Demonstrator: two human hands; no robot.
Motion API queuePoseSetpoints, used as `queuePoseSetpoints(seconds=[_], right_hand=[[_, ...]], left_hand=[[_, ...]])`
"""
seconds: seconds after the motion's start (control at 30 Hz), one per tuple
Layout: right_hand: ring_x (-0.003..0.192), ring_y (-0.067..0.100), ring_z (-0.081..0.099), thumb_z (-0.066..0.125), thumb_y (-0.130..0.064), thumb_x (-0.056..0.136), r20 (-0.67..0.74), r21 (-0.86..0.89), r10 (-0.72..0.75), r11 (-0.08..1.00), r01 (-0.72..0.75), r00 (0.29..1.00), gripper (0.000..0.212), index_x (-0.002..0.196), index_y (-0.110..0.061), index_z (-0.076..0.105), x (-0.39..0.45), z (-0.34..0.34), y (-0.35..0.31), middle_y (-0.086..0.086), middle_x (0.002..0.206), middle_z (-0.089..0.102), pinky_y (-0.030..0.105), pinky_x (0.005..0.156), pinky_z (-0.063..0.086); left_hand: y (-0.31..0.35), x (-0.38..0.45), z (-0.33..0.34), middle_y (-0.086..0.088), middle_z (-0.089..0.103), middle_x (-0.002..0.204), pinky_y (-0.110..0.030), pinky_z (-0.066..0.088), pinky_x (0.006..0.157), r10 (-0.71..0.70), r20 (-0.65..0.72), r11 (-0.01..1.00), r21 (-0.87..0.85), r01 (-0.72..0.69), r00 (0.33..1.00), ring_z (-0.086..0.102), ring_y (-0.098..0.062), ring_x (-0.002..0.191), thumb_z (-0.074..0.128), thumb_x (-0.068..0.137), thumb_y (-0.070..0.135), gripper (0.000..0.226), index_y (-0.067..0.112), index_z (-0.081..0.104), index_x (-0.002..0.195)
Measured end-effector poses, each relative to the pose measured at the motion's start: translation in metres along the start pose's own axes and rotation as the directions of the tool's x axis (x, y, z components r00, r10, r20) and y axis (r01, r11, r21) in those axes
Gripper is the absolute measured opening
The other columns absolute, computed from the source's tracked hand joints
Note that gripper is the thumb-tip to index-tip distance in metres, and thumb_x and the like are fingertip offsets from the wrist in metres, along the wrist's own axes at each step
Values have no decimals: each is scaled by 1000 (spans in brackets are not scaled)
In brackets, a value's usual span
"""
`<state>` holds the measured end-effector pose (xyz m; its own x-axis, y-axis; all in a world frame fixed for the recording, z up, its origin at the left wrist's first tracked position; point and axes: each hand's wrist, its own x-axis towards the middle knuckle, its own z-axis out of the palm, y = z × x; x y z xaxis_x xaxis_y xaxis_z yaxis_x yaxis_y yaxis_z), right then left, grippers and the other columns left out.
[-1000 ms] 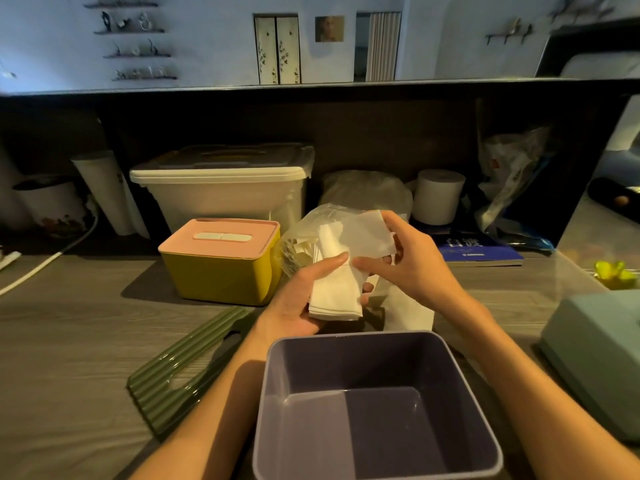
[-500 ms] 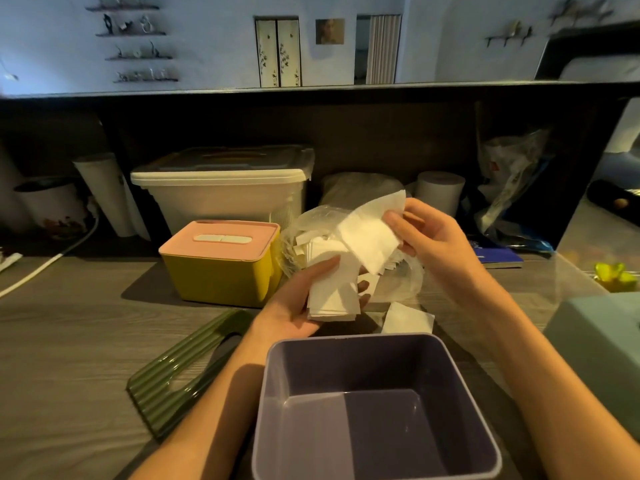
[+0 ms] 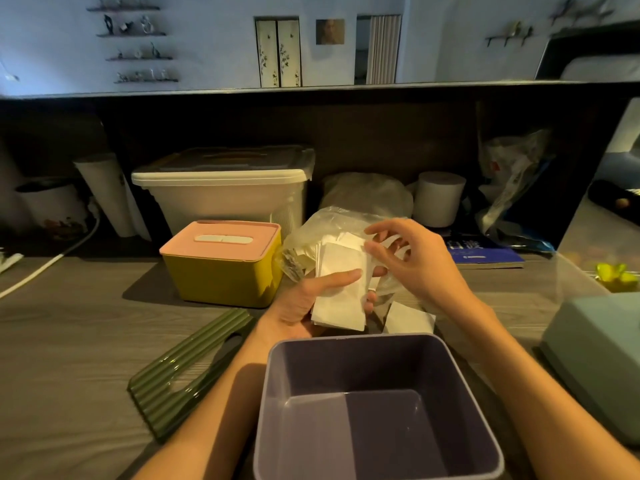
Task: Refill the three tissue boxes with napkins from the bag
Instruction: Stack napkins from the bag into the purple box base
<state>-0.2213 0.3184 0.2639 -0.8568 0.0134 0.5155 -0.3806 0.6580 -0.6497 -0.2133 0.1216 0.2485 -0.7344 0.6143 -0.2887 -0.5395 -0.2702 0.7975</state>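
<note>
Gathering napkins above an empty box

The left hand [image 3: 304, 299] holds a stack of napkins [image 3: 341, 292], thumb on top; the right hand's [image 3: 415, 261] fingers [image 3: 375, 251] curl loosely at the clear bag [image 3: 311, 230], their hold unclear. The purple box [image 3: 377, 410] just below is empty, its green lid [image 3: 187, 365] off on the surface [image 3: 69, 341]. The yellow box [image 3: 221, 265] and teal box [image 3: 595, 362] are closed, fill unknown.

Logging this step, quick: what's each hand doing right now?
Left hand: holding a stack of napkins.
Right hand: fingers loosely curled at the plastic bag; grip cannot be told.
</note>
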Motion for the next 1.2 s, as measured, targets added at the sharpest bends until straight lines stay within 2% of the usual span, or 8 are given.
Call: queuePoseSetpoints(seconds=[0.17,0.27,0.4,0.53,0.67,0.9,1.03,1.2], right_hand=[[75,7,72,72,-36,92,102,166,72,982,-88,992,23,111,-25,75,-1,-5,-1,-6,90,74,21,72,58],[80,7,70,75,-34,90,34,208,81,974,-86,996,17,105,-26,79,0,-8,0,-9,86,75,19,70,57],[86,9,71,74,-28,92,-109,285,113,955,-78,988,16,105,-22,79,2,-8,2,-7,90,76,21,72,59],[93,6,72,70,-25,96,-291,406,169,913,-38,942,18,112,-17,75,4,-14,-2,-5,100,75,19,73,59],[97,4,71,67,-26,97,-307,543,250,839,-47,918,21,117,-20,72,5,-22,-10,-10,103,75,18,74,58],[95,12,72,59,-27,102,196,788,276,527,-318,941,28,126,-17,70,3,-25,-19,-2,107,76,22,72,58],[94,19,70,64,-23,99,295,670,311,607,-427,904,17,108,-16,76,0,-6,-12,0,97,77,24,75,59],[80,8,69,73,-32,93,33,220,216,951,-218,976,10,100,-28,79,-4,3,3,-8,84,74,15,65,54]], left_hand=[[3,-1,0,-13,69,95,-36,53,88,-20,60,999,-34,22,998,65,-21,87,68,89,20,18,11,82,98],[3,-2,0,-12,67,93,-35,49,92,-18,72,999,-41,21,997,63,-19,88,63,93,17,21,9,81,102],[2,4,-5,-12,62,100,-34,47,93,-36,95,999,-37,40,995,60,-19,92,64,94,15,38,4,66,131],[0,6,-4,-12,65,97,-35,49,93,-42,31,999,-9,42,999,62,-19,90,65,91,18,31,6,75,118],[-2,13,-10,-15,68,103,-39,53,91,-61,-54,998,-35,59,997,67,-23,91,75,85,27,39,7,74,120],[-5,20,3,-19,74,92,-46,52,89,54,-93,982,-175,-70,994,72,-31,78,70,83,32,30,4,82,85],[-3,22,9,-18,74,100,-49,56,88,116,50,968,-230,-101,992,73,-33,87,80,77,34,36,6,80,99],[-5,20,3,-21,70,121,-48,49,103,69,-60,984,-161,-78,996,72,-34,100,54,85,76,75,10,79,108]])
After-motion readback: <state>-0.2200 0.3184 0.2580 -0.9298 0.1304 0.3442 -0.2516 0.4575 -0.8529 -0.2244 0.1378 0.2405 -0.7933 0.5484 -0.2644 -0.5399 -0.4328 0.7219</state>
